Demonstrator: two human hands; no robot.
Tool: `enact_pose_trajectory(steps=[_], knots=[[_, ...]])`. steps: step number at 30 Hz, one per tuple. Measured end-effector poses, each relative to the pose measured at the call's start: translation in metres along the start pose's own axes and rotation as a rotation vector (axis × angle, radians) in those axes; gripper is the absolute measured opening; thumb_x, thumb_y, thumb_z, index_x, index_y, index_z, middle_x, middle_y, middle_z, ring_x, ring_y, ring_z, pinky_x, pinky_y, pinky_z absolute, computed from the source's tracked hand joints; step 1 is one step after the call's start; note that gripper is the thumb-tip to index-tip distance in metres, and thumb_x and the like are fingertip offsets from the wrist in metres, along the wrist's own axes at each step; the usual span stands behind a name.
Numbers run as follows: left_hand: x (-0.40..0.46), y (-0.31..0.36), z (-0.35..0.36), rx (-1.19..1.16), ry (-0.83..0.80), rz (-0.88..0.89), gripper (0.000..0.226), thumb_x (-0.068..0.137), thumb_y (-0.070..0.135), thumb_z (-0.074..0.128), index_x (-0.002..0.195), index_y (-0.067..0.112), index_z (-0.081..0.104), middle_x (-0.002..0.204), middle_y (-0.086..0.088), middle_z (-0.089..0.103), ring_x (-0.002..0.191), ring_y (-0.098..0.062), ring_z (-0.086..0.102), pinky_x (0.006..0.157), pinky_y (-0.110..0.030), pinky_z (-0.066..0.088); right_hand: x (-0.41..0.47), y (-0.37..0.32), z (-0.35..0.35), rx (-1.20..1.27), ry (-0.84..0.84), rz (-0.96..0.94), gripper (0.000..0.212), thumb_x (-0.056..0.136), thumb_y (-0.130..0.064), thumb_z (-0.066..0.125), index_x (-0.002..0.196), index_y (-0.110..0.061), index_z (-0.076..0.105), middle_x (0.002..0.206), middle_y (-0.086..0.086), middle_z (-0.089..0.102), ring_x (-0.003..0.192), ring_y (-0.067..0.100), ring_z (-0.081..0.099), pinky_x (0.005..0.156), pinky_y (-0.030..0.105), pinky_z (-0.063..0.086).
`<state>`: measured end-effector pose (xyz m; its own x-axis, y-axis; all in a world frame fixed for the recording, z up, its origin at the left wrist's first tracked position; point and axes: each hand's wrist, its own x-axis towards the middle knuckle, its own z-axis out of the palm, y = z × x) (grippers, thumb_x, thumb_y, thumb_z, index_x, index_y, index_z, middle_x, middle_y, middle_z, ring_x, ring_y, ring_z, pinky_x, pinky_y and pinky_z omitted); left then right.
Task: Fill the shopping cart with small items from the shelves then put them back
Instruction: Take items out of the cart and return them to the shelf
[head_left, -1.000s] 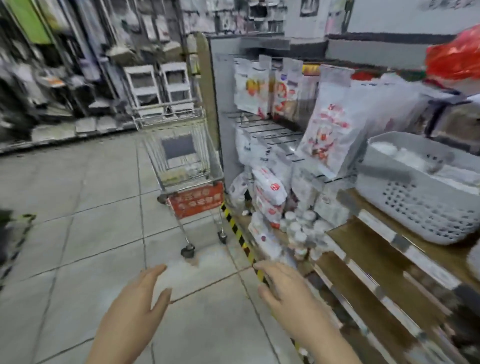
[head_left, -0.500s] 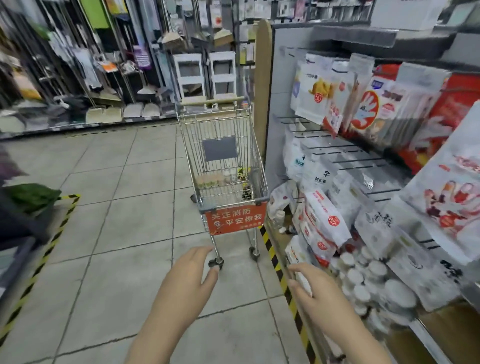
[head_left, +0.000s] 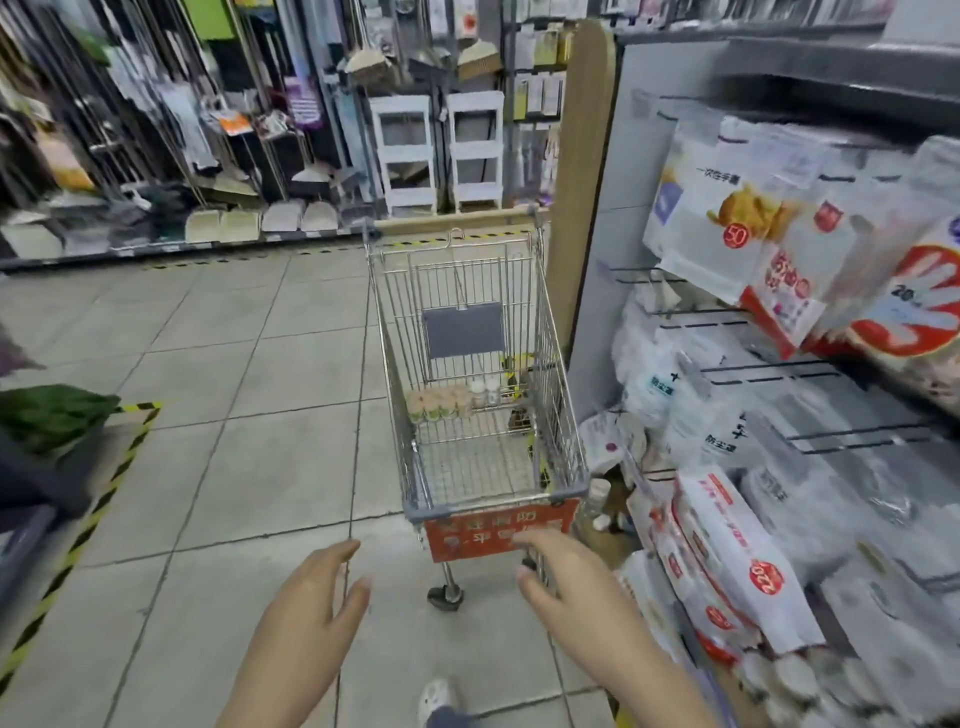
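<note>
The shelves occupy the right side, hung and stacked with white packets. The shopping cart stands on the tiled floor just beside the shelf end, red placard toward the person. Small items sit at the far end of its basket. The left hand and right hand reach forward, fingers relaxed and straight, holding nothing; the right fingertips overlap the placard, contact unclear.

One head-worn wide-angle view looks forward and down the aisle: shopping cart near at 12 o'clock, shelves close at 3 o'clock.
</note>
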<state>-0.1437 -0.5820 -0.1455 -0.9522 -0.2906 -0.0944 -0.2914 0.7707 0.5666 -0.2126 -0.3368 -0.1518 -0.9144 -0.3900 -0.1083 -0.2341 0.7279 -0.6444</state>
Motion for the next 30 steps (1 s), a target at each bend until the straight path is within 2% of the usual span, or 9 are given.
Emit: enact_pose_trajectory(steps=[6, 9, 13, 15, 20, 25, 27, 28, 30], knots=[[0.133, -0.009, 0.000, 0.073, -0.093, 0.035, 0.042, 0.094, 0.026, 0.055, 0.134, 0.018, 0.049, 0.134, 0.004, 0.053, 0.123, -0.013, 0.049, 0.098, -0.023, 0.035, 0.100, 0.019, 0.002, 0.044, 0.013, 0.096, 0.034, 0.098, -0.033, 0.046, 0.132, -0.031, 0.048, 0.125, -0.021, 0.049, 0.122, 0.001, 0.044, 0.103, 0.021, 0.034], [0.200, 0.000, 0.002, 0.118, -0.145, 0.097, 0.043, 0.096, 0.029, 0.050, 0.138, 0.020, 0.044, 0.137, 0.007, 0.049, 0.127, -0.010, 0.045, 0.101, -0.019, 0.031, 0.142, 0.035, 0.000, 0.086, 0.034, 0.196, 0.031, 0.097, -0.031, 0.050, 0.128, -0.032, 0.052, 0.118, -0.024, 0.049, 0.116, 0.001, 0.049, 0.100, 0.023, 0.040], [0.278, 0.018, 0.019, 0.178, -0.225, 0.152, 0.045, 0.098, 0.032, 0.045, 0.141, 0.023, 0.038, 0.141, 0.008, 0.045, 0.129, -0.009, 0.041, 0.101, -0.021, 0.032, 0.187, 0.062, -0.005, 0.156, 0.043, 0.335, 0.027, 0.095, -0.028, 0.055, 0.121, -0.036, 0.054, 0.105, -0.025, 0.055, 0.096, 0.003, 0.061, 0.086, 0.022, 0.049], [0.306, 0.027, 0.033, 0.163, -0.278, 0.172, 0.044, 0.099, 0.032, 0.044, 0.141, 0.024, 0.038, 0.142, 0.009, 0.043, 0.130, -0.009, 0.040, 0.102, -0.022, 0.033, 0.208, 0.074, -0.008, 0.158, 0.023, 0.380, 0.027, 0.096, -0.028, 0.054, 0.120, -0.039, 0.052, 0.108, -0.024, 0.054, 0.095, 0.010, 0.063, 0.080, 0.017, 0.047], [0.371, 0.043, 0.077, 0.176, -0.408, 0.206, 0.047, 0.099, 0.030, 0.041, 0.145, 0.024, 0.033, 0.149, 0.004, 0.036, 0.138, -0.012, 0.031, 0.112, -0.026, 0.028, 0.279, 0.114, -0.008, 0.111, -0.082, 0.402, 0.032, 0.096, -0.028, 0.051, 0.128, -0.029, 0.052, 0.123, -0.016, 0.052, 0.118, 0.004, 0.050, 0.096, 0.017, 0.038], [0.437, 0.044, 0.106, 0.195, -0.450, 0.143, 0.044, 0.099, 0.030, 0.041, 0.142, 0.023, 0.036, 0.145, 0.003, 0.041, 0.130, -0.012, 0.041, 0.106, -0.024, 0.035, 0.367, 0.134, -0.009, 0.089, -0.235, 0.383, 0.040, 0.098, -0.029, 0.048, 0.138, -0.025, 0.045, 0.131, -0.010, 0.053, 0.116, 0.006, 0.053, 0.098, 0.018, 0.038], [0.465, 0.038, 0.120, 0.200, -0.463, 0.107, 0.043, 0.099, 0.030, 0.043, 0.140, 0.021, 0.039, 0.141, 0.002, 0.045, 0.125, -0.012, 0.047, 0.103, -0.024, 0.037, 0.401, 0.145, -0.004, 0.116, -0.273, 0.391, 0.038, 0.098, -0.028, 0.049, 0.136, -0.028, 0.046, 0.123, -0.010, 0.059, 0.109, 0.010, 0.060, 0.091, 0.021, 0.047], [0.480, 0.034, 0.128, 0.202, -0.469, 0.084, 0.043, 0.098, 0.030, 0.044, 0.140, 0.020, 0.041, 0.140, 0.002, 0.046, 0.123, -0.012, 0.048, 0.101, -0.024, 0.039, 0.418, 0.152, -0.001, 0.137, -0.277, 0.397, 0.035, 0.098, -0.027, 0.050, 0.133, -0.029, 0.047, 0.120, -0.014, 0.058, 0.104, 0.010, 0.062, 0.083, 0.017, 0.049], [0.511, 0.025, 0.146, 0.204, -0.475, 0.035, 0.043, 0.098, 0.030, 0.044, 0.139, 0.018, 0.043, 0.138, 0.002, 0.048, 0.122, -0.013, 0.050, 0.099, -0.023, 0.040, 0.453, 0.169, 0.010, 0.173, -0.285, 0.419, 0.032, 0.098, -0.026, 0.049, 0.130, -0.030, 0.049, 0.119, -0.020, 0.052, 0.100, 0.002, 0.058, 0.073, 0.007, 0.043]])
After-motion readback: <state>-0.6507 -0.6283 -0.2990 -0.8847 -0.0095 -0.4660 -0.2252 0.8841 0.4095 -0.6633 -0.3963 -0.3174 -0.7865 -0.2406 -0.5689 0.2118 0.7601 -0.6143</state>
